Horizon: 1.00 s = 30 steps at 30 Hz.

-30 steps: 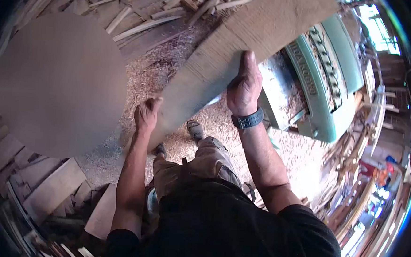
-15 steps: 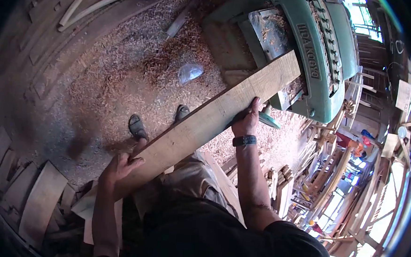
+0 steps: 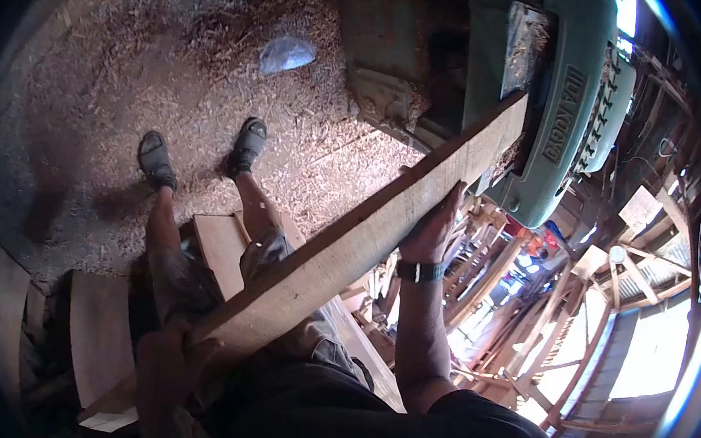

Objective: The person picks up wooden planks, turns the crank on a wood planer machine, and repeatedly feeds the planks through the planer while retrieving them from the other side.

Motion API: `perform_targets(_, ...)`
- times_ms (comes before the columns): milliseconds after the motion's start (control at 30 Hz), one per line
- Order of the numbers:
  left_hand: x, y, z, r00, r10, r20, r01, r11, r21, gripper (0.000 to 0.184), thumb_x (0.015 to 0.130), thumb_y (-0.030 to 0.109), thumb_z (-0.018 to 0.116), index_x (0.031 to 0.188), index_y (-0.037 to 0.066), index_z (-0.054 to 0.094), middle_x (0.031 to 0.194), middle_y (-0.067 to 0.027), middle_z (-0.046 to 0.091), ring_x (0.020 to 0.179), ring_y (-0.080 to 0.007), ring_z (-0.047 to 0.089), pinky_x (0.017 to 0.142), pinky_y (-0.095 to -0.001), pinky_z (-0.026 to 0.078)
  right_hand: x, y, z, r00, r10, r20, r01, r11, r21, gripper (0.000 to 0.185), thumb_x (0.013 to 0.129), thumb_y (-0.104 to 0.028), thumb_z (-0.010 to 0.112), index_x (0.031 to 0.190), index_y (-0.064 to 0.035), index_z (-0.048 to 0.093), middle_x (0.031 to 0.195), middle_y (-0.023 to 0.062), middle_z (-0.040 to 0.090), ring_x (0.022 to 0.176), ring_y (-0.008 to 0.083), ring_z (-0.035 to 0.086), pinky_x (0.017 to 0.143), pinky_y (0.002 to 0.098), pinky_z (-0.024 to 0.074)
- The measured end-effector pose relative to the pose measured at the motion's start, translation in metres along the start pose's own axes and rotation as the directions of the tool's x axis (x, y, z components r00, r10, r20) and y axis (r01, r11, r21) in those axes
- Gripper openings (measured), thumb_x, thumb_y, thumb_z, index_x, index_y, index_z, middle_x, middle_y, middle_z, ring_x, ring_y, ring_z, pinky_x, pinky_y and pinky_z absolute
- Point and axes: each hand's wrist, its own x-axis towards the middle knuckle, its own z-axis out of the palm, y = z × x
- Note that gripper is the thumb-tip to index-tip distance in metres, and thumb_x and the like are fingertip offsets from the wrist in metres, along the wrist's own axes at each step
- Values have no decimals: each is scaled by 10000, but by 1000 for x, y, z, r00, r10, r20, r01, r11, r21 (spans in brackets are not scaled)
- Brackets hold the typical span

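A long wooden board [image 3: 349,239] runs diagonally from my lap up to the green machine [image 3: 561,127]. Its far end lies at the machine's infeed, beside a surface strewn with shavings. My right hand [image 3: 434,228], with a dark watch at the wrist, grips the board's near side toward the far end. At the board's lower end my left hand [image 3: 177,357] holds it, dim and in shadow, its fingers partly hidden.
Shavings cover the floor [image 3: 191,73], where a clear plastic piece [image 3: 287,55] lies. My sandalled feet stand left of the board. Other boards [image 3: 99,332] lean at the lower left. Timber and a bright opening [image 3: 651,350] are at the right.
The view has swung. The board was first held up across the view before the machine; now it is lower, seen more edge-on, its far end at the infeed. Both hands remain on it.
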Motion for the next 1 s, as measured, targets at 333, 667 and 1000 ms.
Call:
perform_targets(333, 15, 13, -8, 963, -116, 241, 137, 988, -72, 449, 677, 451, 778, 772, 46, 606, 642, -154, 617, 626, -361, 634, 590, -431, 496, -24, 4, 16, 997, -68, -44, 63, 992, -111, 557, 954, -552, 420, 1243, -81, 489, 1038, 89, 616, 892, 204, 614, 766, 343, 525)
perform_targets(667, 7, 9, -3, 970, -110, 215, 129, 989, -75, 419, 703, 420, 747, 804, 38, 606, 645, -163, 599, 619, -357, 611, 584, -453, 459, 36, -35, 13, 998, 9, -62, -16, 993, -114, 575, 947, -563, 421, 1277, -95, 475, 1101, 109, 607, 961, 246, 609, 830, 399, 511)
perform_targets(1000, 23, 51, -24, 972, -160, 172, 185, 973, -136, 356, 699, 289, 764, 817, -6, 602, 699, -208, 615, 668, -394, 624, 606, -444, 466, -6, -14, 28, 998, -44, -49, 37, 990, -136, 576, 974, -547, 361, 1245, -51, 470, 1059, 155, 626, 923, 272, 631, 820, 398, 518)
